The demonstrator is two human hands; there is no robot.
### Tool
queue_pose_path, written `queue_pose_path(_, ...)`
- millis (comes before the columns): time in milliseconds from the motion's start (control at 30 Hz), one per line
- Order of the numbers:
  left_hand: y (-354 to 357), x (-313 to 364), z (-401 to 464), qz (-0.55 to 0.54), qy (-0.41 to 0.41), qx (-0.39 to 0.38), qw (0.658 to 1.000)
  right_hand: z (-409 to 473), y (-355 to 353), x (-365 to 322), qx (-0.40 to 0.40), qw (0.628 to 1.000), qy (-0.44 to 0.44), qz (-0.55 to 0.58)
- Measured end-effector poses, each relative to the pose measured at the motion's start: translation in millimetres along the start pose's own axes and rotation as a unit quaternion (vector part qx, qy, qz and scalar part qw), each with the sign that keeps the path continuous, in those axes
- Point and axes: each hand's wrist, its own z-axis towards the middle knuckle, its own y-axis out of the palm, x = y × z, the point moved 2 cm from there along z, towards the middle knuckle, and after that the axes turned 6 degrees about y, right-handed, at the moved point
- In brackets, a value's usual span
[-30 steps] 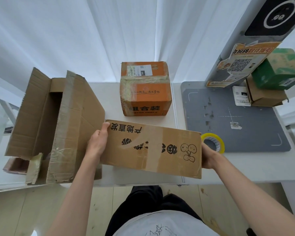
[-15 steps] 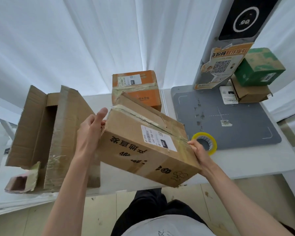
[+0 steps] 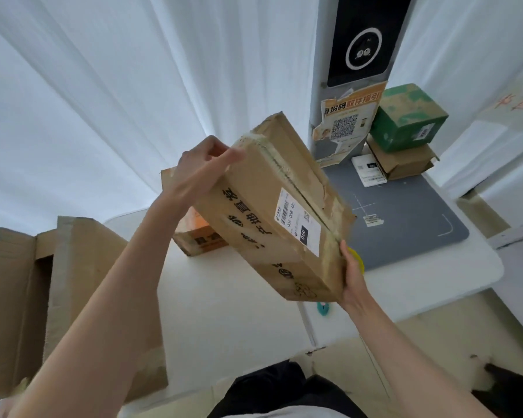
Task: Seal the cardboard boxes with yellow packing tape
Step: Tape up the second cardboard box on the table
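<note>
- Head view showed a labelled cardboard box (image 3: 272,212) tilted mid-frame above the white table (image 3: 239,312).
- Left hand (image 3: 204,167) grasped its upper end.
- Right hand (image 3: 352,276) gripped its lower end.
- Yellow tape roll (image 3: 358,260) peeked out behind the right hand.

Background Around the White Table

White table (image 3: 239,321) with rounded corners, set before pleated white curtains (image 3: 103,101). On table's right part: dark grey mat (image 3: 405,224) with white corner marks and a cross. At mat's far edge: upright grey post (image 3: 329,70) bearing a black panel (image 3: 363,40) with a white ring, and beneath it a torn orange poster (image 3: 349,116) with a QR code. Near table's front edge: small teal item (image 3: 323,309), partly hidden. Below table: pale floor (image 3: 435,351).
</note>
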Motion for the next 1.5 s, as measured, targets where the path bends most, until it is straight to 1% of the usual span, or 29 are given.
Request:
queue_pose_path(133, 16.8, 13.3, 67.8, 0.022, 0.035, -0.056, 0.998, 27.5, 7.2, -17.1, 0.039, 0.997, -0.022, 0.068)
queue_pose_path(233, 30.4, 17.2, 113.7, 0.028, 0.055, -0.106, 0.992, 45.1, 10.0, -26.6, 0.062, 0.992, -0.047, 0.098)
queue_pose_path(433, 66.1, -0.8, 174.4, 0.057, 0.061, -0.186, 0.979, 58.7, -0.1, -35.1, 0.134, 0.979, -0.051, 0.145)
queue_pose_path(500, 73.8, -10.1, 185.4, 0.053, 0.057, -0.198, 0.977, 60.6, -5.2, -31.8, 0.146, 0.973, -0.051, 0.169)
queue_pose_path(600, 76.6, -28.4, 204.1, -0.006, 0.029, -0.191, 0.981, 64.7, -3.4, -28.8, 0.130, 0.974, -0.052, 0.177)
queue_pose_path(667, 75.3, -43.5, 215.9, -0.016, 0.018, -0.190, 0.982, 69.3, -1.9, -28.5, 0.132, 0.974, -0.051, 0.179)
queue_pose_path(767, 71.9, -68.3, 228.6, -0.004, 0.013, -0.183, 0.983, 75.2, -2.8, -27.9, 0.147, 0.975, -0.053, 0.161)
queue_pose_path(900, 71.1, -93.2, 246.7, -0.023, 0.018, -0.196, 0.980, 87.0, -6.4, -19.4, 0.157, 0.973, -0.035, 0.163)
queue_pose_path(933, 73.8, -96.7, 252.6, -0.014, 0.023, -0.199, 0.980, 89.2, -5.4, -17.7, 0.162, 0.973, -0.033, 0.158)
queue_pose_path(1000, 80.4, -101.8, 265.4, 0.038, 0.031, -0.202, 0.978, 92.4, -1.6, -15.3, 0.173, 0.975, -0.033, 0.138)
queue_pose_path(1100, 91.2, -115.4, 281.9, 0.101, 0.020, -0.200, 0.974, 96.7, 5.0, -17.2, 0.199, 0.975, -0.030, 0.095)
queue_pose_path(1200, 102.6, -135.6, 294.6, 0.119, -0.002, -0.194, 0.974, 104.7, 11.6, -23.9, 0.228, 0.972, -0.024, 0.059)
queue_pose_path(1367, 120.5, -167.2, 314.7, 0.113, -0.033, -0.194, 0.974, 119.4, 17.6, -34.4, 0.247, 0.969, -0.001, 0.001)
queue_pose_path(1500, 145.3, -192.3, 315.6, 0.180, -0.029, -0.197, 0.963, 133.6, 24.6, -38.7, 0.281, 0.958, 0.014, -0.062)
